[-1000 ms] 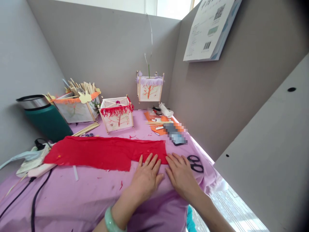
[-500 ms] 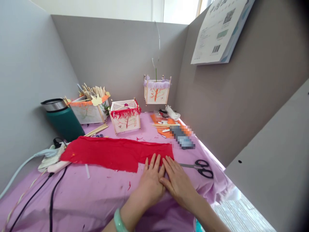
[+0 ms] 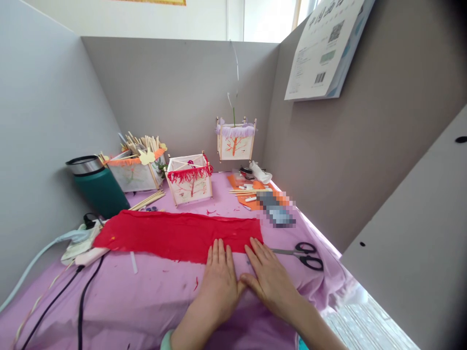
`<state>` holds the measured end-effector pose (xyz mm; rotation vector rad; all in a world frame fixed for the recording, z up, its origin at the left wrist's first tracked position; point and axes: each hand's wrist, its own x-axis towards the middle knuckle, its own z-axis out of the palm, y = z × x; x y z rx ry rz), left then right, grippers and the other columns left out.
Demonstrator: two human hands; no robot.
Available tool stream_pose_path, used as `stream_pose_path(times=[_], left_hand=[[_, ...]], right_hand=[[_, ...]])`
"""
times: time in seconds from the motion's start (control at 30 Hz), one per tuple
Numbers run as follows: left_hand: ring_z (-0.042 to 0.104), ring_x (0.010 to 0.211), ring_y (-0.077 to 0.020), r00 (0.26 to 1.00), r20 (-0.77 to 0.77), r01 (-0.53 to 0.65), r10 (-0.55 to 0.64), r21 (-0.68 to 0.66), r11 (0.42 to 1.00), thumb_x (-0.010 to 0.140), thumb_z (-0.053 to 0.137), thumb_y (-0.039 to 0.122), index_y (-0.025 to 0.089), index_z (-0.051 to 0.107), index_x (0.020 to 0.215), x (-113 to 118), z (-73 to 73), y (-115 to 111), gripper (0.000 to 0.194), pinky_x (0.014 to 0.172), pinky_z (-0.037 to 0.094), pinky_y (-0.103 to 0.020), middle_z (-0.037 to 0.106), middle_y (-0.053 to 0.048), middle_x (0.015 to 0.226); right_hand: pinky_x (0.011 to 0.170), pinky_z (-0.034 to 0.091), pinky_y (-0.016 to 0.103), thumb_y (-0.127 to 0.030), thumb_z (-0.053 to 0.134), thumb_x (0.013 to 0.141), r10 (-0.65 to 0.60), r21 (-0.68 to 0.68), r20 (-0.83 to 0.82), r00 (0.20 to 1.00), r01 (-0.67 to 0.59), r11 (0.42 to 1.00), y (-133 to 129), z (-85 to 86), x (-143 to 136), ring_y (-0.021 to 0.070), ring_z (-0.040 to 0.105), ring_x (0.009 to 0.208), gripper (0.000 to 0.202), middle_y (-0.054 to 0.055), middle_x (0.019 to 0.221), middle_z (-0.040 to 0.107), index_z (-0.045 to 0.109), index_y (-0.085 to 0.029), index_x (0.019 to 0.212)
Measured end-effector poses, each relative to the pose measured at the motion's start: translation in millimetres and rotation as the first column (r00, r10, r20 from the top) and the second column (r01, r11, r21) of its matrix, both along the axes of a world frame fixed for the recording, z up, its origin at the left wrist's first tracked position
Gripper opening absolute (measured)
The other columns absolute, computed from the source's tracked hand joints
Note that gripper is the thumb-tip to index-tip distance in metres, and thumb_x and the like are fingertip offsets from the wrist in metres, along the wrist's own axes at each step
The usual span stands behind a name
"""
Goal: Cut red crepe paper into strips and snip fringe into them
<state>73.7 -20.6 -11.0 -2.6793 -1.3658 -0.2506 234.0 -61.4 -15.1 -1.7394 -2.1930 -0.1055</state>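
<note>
A long strip of thin red paper or cloth (image 3: 160, 236) lies across the purple tablecloth (image 3: 146, 301). My left hand (image 3: 221, 279) rests flat with its fingers stretched out, the tips on the strip's front edge. Beside it, my right hand (image 3: 270, 272) lies flat too, fingers spread, its fingertips at the strip's right end. The two thumbs meet or nearly touch. Black-handled scissors (image 3: 306, 255) lie just right of my right hand, their blades pointing toward it and partly hidden.
Behind the strip stands a red-fringed paper lantern (image 3: 189, 184); a lilac-fringed one (image 3: 237, 143) hangs farther back. At left are a green bottle (image 3: 98, 189), a stick-filled box (image 3: 134, 175) and a power strip (image 3: 91, 255) with cables. A blurred phone-like object (image 3: 275, 209) lies at right.
My left hand has slid left along the strip's front edge, away from my right hand's fingers. My right hand has stayed nearly in place. The view has tilted slightly upward.
</note>
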Motion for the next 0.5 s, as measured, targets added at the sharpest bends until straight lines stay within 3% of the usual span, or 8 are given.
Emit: stream_pose_path(times=[0.2,0.33,0.5], left_hand=[[0.038,0.129,-0.0273,0.998,0.052,0.043,-0.047,0.083,0.996,0.09,0.032,0.027,0.006,0.053,0.126,-3.9,13.2,17.1,0.046,0.107,0.029,-0.046,0.046,-0.017,0.136],[0.039,0.128,-0.0293,0.999,0.012,0.05,-0.05,0.009,0.999,0.091,0.033,0.041,0.011,0.052,0.127,-10.1,16.1,25.0,0.051,0.108,0.022,-0.053,0.047,-0.016,0.134],[0.031,0.132,-0.0319,0.999,-0.015,0.044,-0.043,0.033,0.999,0.09,0.03,0.048,0.012,0.044,0.134,-21.1,4.5,22.4,0.059,0.106,0.014,-0.06,0.036,-0.018,0.141]], right_hand=[[0.106,0.032,0.05,-0.057,0.039,0.087,-0.011,-0.035,0.0,1.0,0.011,0.999,-0.2,2.9,-4.2,0.0325,0.031,0.132,0.069,0.018,0.144,0.033,0.041,-0.009,0.136],[0.109,0.028,0.049,-0.059,0.038,0.086,-0.013,-0.096,-0.021,1.0,0.011,0.995,-1.2,5.7,-3.7,0.0313,0.027,0.135,0.073,0.018,0.146,0.029,0.037,-0.01,0.139],[0.11,0.025,0.049,-0.062,0.033,0.087,-0.021,-0.145,-0.061,0.998,0.012,0.989,-0.2,18.9,-5.4,0.0306,0.025,0.135,0.074,0.017,0.146,0.029,0.037,-0.009,0.139]])
